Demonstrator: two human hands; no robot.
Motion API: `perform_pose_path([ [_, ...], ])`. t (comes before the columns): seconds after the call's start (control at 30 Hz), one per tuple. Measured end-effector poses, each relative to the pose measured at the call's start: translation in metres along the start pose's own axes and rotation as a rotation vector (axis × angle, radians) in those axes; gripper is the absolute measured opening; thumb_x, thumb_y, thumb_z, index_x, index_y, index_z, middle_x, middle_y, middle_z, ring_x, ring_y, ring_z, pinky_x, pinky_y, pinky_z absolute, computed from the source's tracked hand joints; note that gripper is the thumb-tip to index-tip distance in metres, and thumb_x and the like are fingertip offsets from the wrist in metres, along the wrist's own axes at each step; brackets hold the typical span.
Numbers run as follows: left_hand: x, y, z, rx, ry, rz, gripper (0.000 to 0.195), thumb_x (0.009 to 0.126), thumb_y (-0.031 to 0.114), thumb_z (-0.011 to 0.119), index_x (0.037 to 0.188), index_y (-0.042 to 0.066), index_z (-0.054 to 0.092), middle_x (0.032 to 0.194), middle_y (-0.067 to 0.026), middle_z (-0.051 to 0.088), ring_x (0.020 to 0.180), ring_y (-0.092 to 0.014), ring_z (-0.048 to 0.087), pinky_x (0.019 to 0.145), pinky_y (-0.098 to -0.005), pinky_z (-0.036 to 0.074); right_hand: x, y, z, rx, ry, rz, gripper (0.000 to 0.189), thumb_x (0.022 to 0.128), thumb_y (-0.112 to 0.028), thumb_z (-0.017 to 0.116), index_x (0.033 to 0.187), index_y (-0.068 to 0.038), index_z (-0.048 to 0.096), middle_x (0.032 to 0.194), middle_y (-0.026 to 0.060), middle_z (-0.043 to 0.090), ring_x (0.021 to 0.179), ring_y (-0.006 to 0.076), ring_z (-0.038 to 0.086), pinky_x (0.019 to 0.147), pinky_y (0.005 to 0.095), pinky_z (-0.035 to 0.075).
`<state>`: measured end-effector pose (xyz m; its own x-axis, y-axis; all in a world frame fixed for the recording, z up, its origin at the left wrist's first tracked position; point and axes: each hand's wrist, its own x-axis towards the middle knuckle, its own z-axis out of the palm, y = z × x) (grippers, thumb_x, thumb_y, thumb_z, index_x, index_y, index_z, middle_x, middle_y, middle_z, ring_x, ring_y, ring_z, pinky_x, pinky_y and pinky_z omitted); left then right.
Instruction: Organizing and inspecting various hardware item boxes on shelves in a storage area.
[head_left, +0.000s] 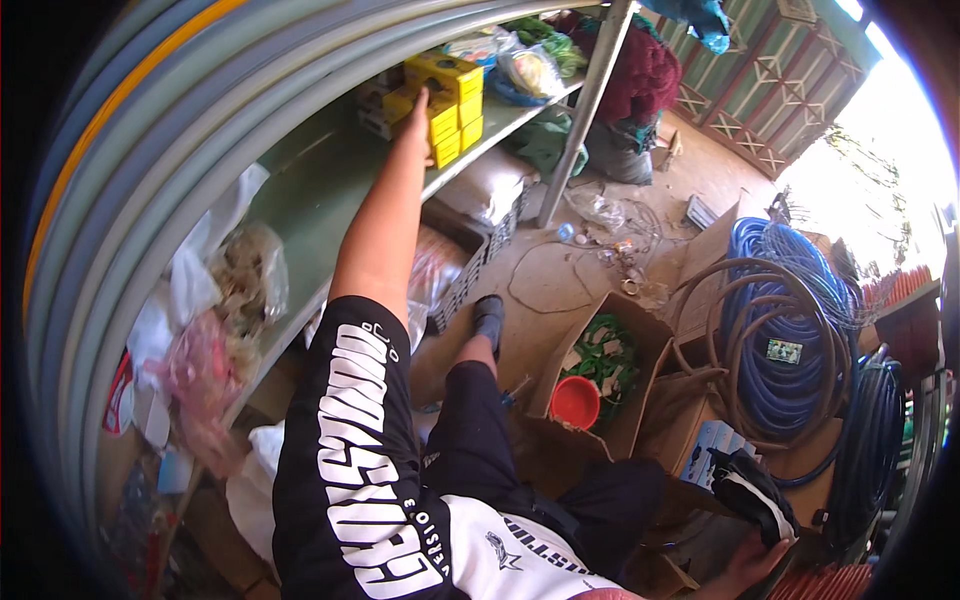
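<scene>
In the head view my left arm reaches up along a green shelf (307, 187). My left hand (422, 124) lies against a stack of small yellow cardboard boxes (450, 94) on that shelf; its fingers are partly hidden, so its grip cannot be told. At the lower right my right hand (757, 559) holds a black and white cloth item (757, 499), whose exact kind cannot be told. Blue and white boxes (709, 450) lie just beside the cloth item.
A metal post (589, 112) supports the shelf. On the floor, an open cardboard box (645, 337) holds a red plastic bowl (575, 402) and green parts. Coiled blue hose (780, 375) stands to the right. Large grey pipes (187, 112) curve above the shelf. Loose wire lies on the floor.
</scene>
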<state>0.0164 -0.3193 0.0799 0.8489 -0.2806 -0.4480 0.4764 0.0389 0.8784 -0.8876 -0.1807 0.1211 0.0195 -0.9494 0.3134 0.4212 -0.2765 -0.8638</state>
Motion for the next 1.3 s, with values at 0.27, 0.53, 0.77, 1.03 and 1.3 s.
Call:
perform_pose_path([
  [0.27, 0.094, -0.032, 0.011, -0.263, -0.156, 0.044, 0.057, 0.075, 0.032, 0.077, 0.121, 0.008, 0.054, 0.112, -0.0101, 0.06, 0.095, -0.023, 0.061, 0.069, -0.0395, 0.047, -0.032, -0.003, 0.005, -0.091, 0.233, 0.023, 0.042, 0.098, -0.034, 0.047, 0.127, -0.003, 0.049, 0.125, 0.0138, 0.056, 0.119, 0.0268, 0.052, 0.106, 0.0416, 0.037],
  [0.53, 0.025, -0.019, -0.059, -0.323, -0.407, -0.004, 0.041, 0.077, 0.041, 0.074, 0.106, 0.018, 0.058, 0.102, -0.0022, 0.059, 0.092, -0.019, 0.052, 0.071, -0.035, 0.039, -0.04, -0.004, -0.023, -0.427, 0.388, 0.066, 0.035, 0.094, -0.02, 0.058, 0.123, -0.004, 0.05, 0.119, 0.0101, 0.059, 0.109, 0.0218, 0.058, 0.088, 0.033, 0.049],
  [0.77, -0.117, -0.079, -0.128, -0.746, -1.189, -0.017, 0.058, 0.093, 0.045, 0.05, 0.136, 0.007, 0.043, 0.132, -0.0178, 0.052, 0.114, -0.039, 0.055, 0.085, -0.0618, 0.049, -0.009, -0.034, 0.093, -1.247, -0.519, -0.324, 0.055, 0.086, -0.016, 0.066, 0.133, 0.002, 0.042, 0.137, 0.0223, 0.045, 0.125, 0.0344, 0.046, 0.105, 0.0414, 0.033],
  [1.03, -0.337, -0.166, -0.143, -0.928, -1.228, -0.281, 0.067, 0.092, 0.062, 0.039, 0.141, 0.016, 0.041, 0.127, -0.0135, 0.056, 0.111, -0.039, 0.057, 0.091, -0.0628, 0.044, 0.024, 0.003, 0.128, -1.026, 0.176, -1.183, 0.058, 0.09, -0.031, 0.06, 0.132, 0.007, 0.044, 0.133, 0.0197, 0.049, 0.122, 0.0303, 0.05, 0.105, 0.0416, 0.037],
  [1.3, -0.421, -0.193, -0.158, -0.879, -1.307, -0.28, 0.09, 0.08, 0.081, 0.032, 0.146, 0.021, 0.031, 0.133, -0.0147, 0.05, 0.109, -0.043, 0.058, 0.089, -0.0666, 0.044, 0.021, 0.019, 0.131, -0.845, 0.008, -0.865, 0.056, 0.093, -0.029, 0.054, 0.136, 0.003, 0.041, 0.136, 0.0132, 0.049, 0.124, 0.0242, 0.049, 0.107, 0.0379, 0.036],
])
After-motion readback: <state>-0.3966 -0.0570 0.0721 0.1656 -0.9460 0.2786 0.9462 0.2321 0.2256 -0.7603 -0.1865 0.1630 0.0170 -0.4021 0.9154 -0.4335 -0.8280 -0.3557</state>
